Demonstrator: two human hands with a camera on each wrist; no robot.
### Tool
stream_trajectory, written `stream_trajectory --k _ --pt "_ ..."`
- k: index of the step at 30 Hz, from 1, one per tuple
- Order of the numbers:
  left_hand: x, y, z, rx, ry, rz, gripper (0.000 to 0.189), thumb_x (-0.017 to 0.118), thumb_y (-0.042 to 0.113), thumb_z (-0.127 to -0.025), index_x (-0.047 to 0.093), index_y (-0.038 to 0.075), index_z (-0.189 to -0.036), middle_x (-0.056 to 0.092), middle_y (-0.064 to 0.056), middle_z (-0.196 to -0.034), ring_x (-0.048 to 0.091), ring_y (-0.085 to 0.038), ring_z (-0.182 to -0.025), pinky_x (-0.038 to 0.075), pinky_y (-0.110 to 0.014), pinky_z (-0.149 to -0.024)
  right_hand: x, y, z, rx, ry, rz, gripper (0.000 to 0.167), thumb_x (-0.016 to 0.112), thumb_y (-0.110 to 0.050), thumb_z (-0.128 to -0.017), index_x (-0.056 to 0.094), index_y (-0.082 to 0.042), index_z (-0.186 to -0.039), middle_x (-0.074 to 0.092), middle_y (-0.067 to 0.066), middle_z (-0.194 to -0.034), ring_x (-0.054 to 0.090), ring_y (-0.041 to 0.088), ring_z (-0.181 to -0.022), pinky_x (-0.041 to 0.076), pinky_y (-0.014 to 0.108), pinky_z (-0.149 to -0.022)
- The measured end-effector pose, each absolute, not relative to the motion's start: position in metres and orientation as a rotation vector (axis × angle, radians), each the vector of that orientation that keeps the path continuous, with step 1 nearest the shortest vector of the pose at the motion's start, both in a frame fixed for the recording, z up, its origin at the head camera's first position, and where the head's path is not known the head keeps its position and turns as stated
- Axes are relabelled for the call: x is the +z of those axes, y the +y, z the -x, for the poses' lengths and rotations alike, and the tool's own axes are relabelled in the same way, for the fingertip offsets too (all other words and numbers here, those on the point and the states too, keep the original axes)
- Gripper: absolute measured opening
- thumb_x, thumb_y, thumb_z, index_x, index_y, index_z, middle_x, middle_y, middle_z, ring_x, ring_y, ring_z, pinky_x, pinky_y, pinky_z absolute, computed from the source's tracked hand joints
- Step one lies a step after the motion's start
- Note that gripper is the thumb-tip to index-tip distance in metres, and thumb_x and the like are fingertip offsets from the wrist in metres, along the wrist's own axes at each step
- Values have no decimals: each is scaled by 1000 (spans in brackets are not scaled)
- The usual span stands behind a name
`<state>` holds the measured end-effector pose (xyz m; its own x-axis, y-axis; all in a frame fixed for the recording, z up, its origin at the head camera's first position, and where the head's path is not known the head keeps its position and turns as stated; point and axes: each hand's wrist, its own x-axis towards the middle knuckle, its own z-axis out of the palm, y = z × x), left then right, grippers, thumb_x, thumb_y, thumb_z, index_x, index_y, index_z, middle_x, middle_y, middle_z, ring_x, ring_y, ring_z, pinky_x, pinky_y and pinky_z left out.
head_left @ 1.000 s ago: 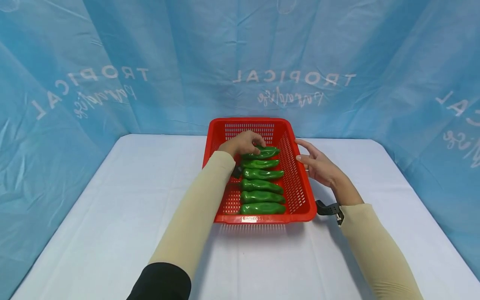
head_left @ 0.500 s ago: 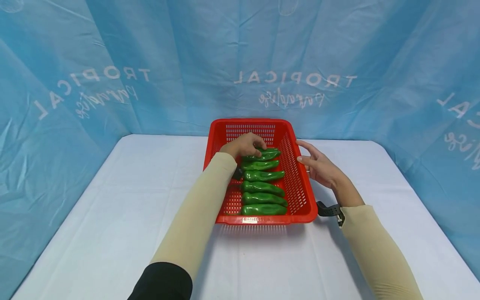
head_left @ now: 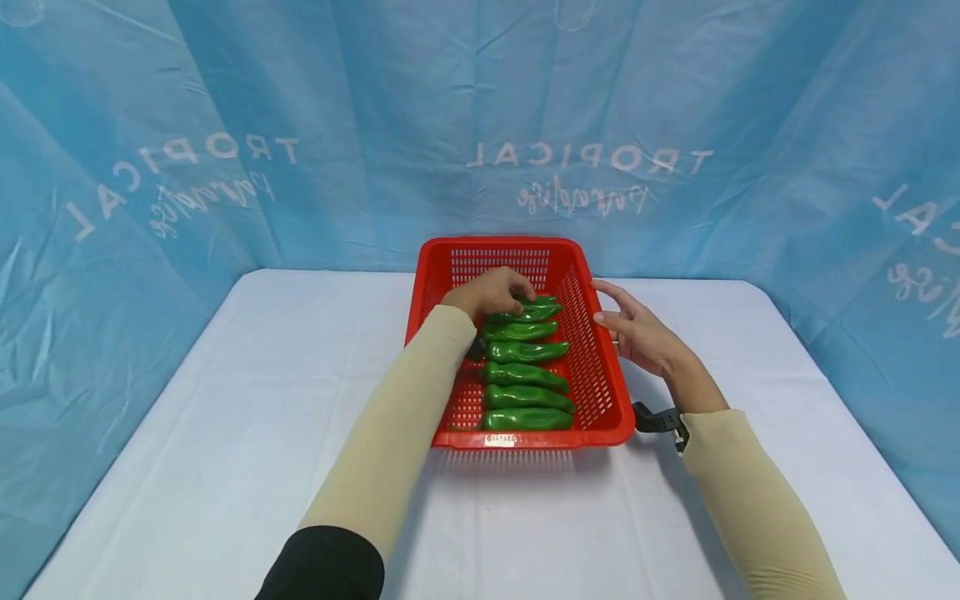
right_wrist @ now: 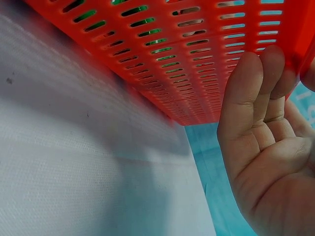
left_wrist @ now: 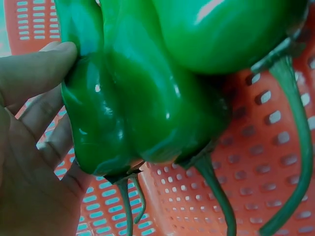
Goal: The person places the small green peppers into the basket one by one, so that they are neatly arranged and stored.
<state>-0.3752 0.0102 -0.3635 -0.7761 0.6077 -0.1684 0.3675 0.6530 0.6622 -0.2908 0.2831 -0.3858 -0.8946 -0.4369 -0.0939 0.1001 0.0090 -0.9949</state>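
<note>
Several glossy green peppers [head_left: 525, 375] lie in a row inside a red plastic basket [head_left: 604, 383]. My left hand [head_left: 491, 291] reaches over the basket's left side to the far end of the row and grips a green pepper [left_wrist: 93, 123]. In the left wrist view its thumb lies on the pepper's near side, with the other fingers partly hidden behind. Two more peppers sit close beside it, stems hanging free. My right hand [head_left: 639, 332] holds the basket's right rim, thumb at the edge. In the right wrist view its fingertips [right_wrist: 246, 69] meet the slotted outer wall.
The basket stands on a white-covered table [head_left: 540, 517], near its far edge. A blue printed curtain [head_left: 375, 125] hangs right behind the table and along both sides. The basket's raised walls surround the peppers.
My left hand has shifted very slightly right, and the peppers at the far end now show a little more apart. The right hand stays at the basket's rim.
</note>
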Motion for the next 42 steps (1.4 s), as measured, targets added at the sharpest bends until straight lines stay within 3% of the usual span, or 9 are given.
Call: stream_trajectory --k 8,14,20,23,28,31,42 --pt "-356 5 372 881 2518 -785 29 63 6 -94 69 10 -123 65 -7 -130 56 -24 -124 52 -38 -100 -386 280 294 -1931 1917 346 66 47 -15 -104 12 -24 -159 73 0 -109 75 12 -80 62 34 -75" --pt "-322 -13 363 757 2563 -828 31 57 14 -99 64 10 -129 61 -6 -133 54 -22 -123 49 -40 -103 -384 279 298 -1897 1948 341 66 49 -17 -104 14 -25 -159 73 -1 -109 74 13 -81 62 35 -76" --pt "-282 -47 334 738 2631 -1004 32 54 20 -101 62 13 -131 59 -6 -138 53 -22 -129 44 -42 -109 -383 282 296 -1927 1937 353 66 48 -15 -104 13 -22 -159 74 -1 -106 75 12 -80 62 34 -75" --pt "-274 -76 308 855 2673 -1053 32 56 20 -100 62 11 -131 60 -8 -136 55 -24 -125 45 -45 -106 -384 281 295 -1934 1952 364 65 47 -15 -104 13 -22 -159 74 -1 -107 75 13 -82 62 34 -75" --pt "-282 -128 258 958 2810 -1045 32 59 17 -99 62 10 -129 63 -8 -129 59 -23 -111 52 -46 -93 -383 279 294 -1911 2020 364 65 50 -17 -104 15 -22 -159 74 -3 -108 75 12 -84 62 33 -75" --pt "-293 -147 236 989 2866 -1022 32 59 17 -98 62 12 -129 64 -7 -129 60 -23 -110 53 -47 -92 -381 281 292 -1897 2072 342 65 51 -19 -103 17 -21 -159 74 -5 -107 74 11 -84 62 32 -74" --pt "-326 -168 214 1014 2931 -891 32 58 13 -98 60 11 -130 62 -9 -133 61 -30 -114 53 -52 -93 -379 284 281 -1662 2490 336 62 55 -30 -102 29 -15 -156 69 -15 -94 71 4 -82 61 27 -73"
